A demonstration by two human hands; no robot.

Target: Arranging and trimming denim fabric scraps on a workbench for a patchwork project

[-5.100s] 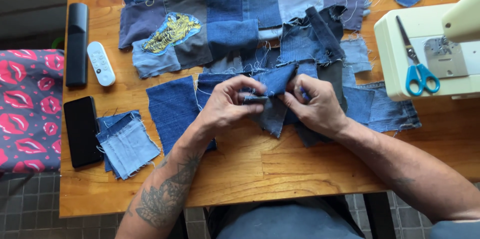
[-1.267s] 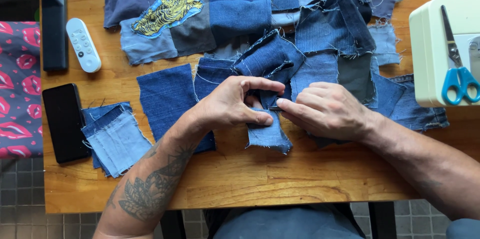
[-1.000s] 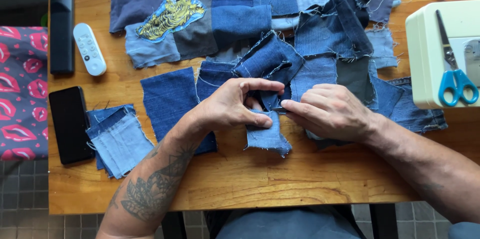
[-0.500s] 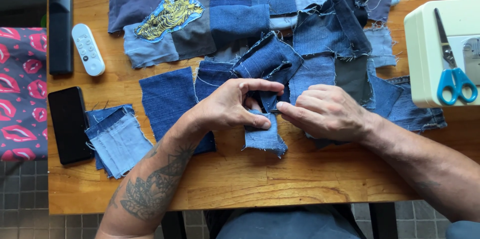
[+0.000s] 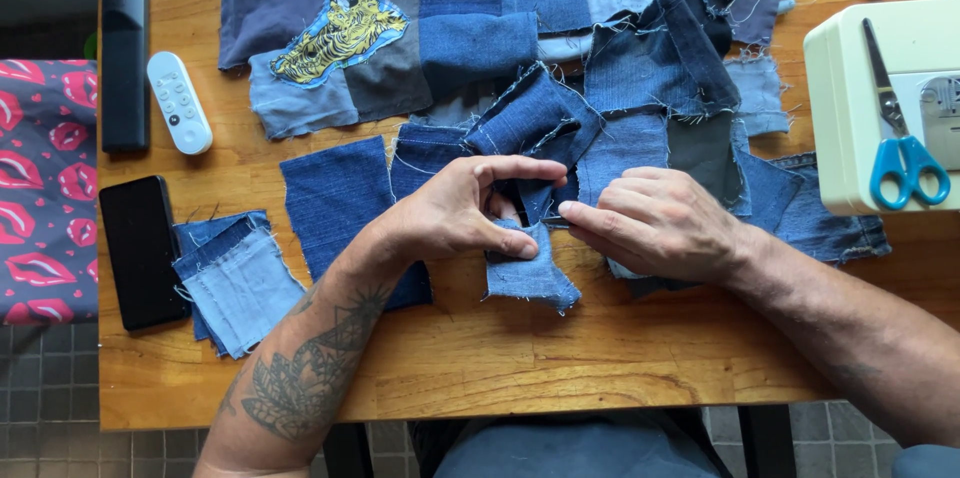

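left hand: I've got thumb and fingers pinching the top edge of the small denim patch, forefinger arched over it.
right hand: fingertips pressed together on the patch's right edge; a thin dark object shows at the fingertips, can't tell what it is.
patch position: on the wooden table, just below the denim patchwork sheet, its lower edge frayed and loose.
open room: bare wood below the patch to the table's near edge.
right of patch: white sewing machine with blue-handled scissors on top.
left of patch: dark denim square, stack of light denim squares, black phone, white remote, black remote.
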